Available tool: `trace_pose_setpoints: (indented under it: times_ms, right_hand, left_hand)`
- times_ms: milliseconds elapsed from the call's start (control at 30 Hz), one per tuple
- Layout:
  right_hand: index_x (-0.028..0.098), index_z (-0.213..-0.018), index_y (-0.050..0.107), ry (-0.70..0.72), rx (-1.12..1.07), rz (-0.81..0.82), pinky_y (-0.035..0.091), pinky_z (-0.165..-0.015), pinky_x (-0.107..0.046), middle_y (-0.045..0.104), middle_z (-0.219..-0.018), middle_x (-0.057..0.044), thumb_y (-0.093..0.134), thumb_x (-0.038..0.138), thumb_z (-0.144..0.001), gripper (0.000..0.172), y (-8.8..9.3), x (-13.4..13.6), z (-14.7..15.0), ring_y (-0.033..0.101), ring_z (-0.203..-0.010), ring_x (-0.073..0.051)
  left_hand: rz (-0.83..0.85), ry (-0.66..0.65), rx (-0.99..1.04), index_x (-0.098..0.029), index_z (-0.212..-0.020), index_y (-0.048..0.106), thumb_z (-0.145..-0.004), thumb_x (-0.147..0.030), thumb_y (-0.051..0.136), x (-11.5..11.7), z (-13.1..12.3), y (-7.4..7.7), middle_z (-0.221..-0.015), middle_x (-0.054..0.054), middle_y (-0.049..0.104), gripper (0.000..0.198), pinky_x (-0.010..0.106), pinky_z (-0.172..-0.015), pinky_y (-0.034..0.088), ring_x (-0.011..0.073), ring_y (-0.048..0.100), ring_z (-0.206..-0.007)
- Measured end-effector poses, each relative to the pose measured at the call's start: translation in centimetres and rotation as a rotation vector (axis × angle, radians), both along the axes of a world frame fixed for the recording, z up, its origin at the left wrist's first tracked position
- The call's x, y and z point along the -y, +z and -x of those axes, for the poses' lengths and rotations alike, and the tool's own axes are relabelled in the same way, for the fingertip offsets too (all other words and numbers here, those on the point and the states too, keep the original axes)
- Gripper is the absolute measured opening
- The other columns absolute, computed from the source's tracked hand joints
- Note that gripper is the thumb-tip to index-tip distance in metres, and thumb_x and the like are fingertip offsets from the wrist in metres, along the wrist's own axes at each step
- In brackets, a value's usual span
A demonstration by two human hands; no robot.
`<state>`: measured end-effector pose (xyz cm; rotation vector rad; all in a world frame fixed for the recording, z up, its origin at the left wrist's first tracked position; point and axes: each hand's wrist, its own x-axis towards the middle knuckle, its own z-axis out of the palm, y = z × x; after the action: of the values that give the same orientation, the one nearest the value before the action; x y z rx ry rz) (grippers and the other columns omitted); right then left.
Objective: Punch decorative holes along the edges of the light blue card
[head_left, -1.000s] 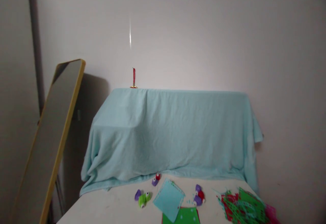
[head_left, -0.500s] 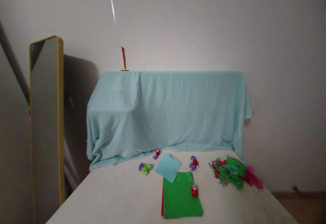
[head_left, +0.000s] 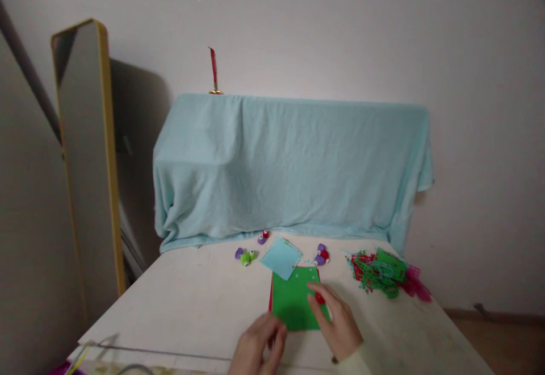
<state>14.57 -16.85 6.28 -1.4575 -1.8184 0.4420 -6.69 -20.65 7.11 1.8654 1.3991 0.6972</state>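
My left hand (head_left: 260, 345) is at the lower left corner of a green sheet (head_left: 293, 307), covering that corner. Its fingers are curled, the thumb close to the fingertips; whether anything is between them is hidden. Over the right side of the sheet, my right hand (head_left: 337, 319) has thumb and forefinger apart around a small red craft punch (head_left: 319, 298), which it partly hides. I cannot tell if they touch it. Under the green sheet, a red sheet (head_left: 270, 300) shows at the left edge. A light blue sheet (head_left: 281, 257) with punched edges overlaps the top.
Small punches in purple and green (head_left: 246, 257), purple and red (head_left: 263, 237), and purple and red (head_left: 322, 255) lie behind. A tangled pile of cut-out strips (head_left: 378, 273) is at the right. Blue cloth (head_left: 293, 165) hangs at the back; a mirror (head_left: 87, 136) leans left.
Both hands have come into view from below, the left to the sheet's lower corner, the right over the red punch. The camera has tilted down, showing the table's front edge.
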Motion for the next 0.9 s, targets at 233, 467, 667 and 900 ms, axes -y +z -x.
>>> trace_pose_setpoints:
  times_ms: [233,467,667,900]
  right_hand:
    - [0.016,-0.113,0.063,-0.172,0.17,-0.334,0.046,-0.098,-0.048,0.049,-0.132,-0.017,0.048,0.03,-0.087,0.033,-8.2,-6.5,0.0,0.047,-0.122,-0.032]
    - [0.016,-0.126,0.052,-0.163,0.172,-0.293,0.044,-0.1,-0.049,0.045,-0.135,-0.016,0.046,0.026,-0.088,0.04,-9.3,-5.8,-0.7,0.043,-0.125,-0.03]
    - [0.017,-0.134,0.043,-0.146,0.137,-0.273,0.043,-0.1,-0.049,0.046,-0.135,-0.014,0.045,0.022,-0.087,0.047,-9.6,-6.0,-0.9,0.043,-0.125,-0.028]
    - [0.019,-0.13,0.047,-0.135,0.147,-0.287,0.043,-0.1,-0.05,0.048,-0.132,-0.014,0.047,0.023,-0.087,0.044,-9.8,-6.0,-1.0,0.044,-0.123,-0.028]
  left_hand:
    - [-0.592,0.081,-0.198,-0.021,-0.117,0.06,-0.093,-0.026,0.039,-8.2,-4.1,-3.9,-0.142,0.01,0.038,0.033,0.047,-0.107,0.035,0.0269,0.037,-0.129]
    - [-0.652,0.066,-0.431,-0.022,-0.128,0.051,-0.094,-0.027,0.039,-8.4,-4.3,-7.2,-0.151,0.007,0.024,0.037,0.053,-0.111,0.025,0.0279,0.019,-0.139]
    - [-0.673,0.06,-0.483,-0.017,-0.137,0.04,-0.095,-0.034,0.038,-8.8,-4.5,-7.8,-0.148,0.011,0.03,0.046,0.051,-0.11,0.028,0.0272,0.021,-0.139]
    - [-0.662,0.03,-0.477,-0.014,-0.139,0.036,-0.095,-0.036,0.037,-8.8,-4.6,-7.9,-0.144,0.012,0.037,0.05,0.051,-0.11,0.028,0.0277,0.023,-0.138]
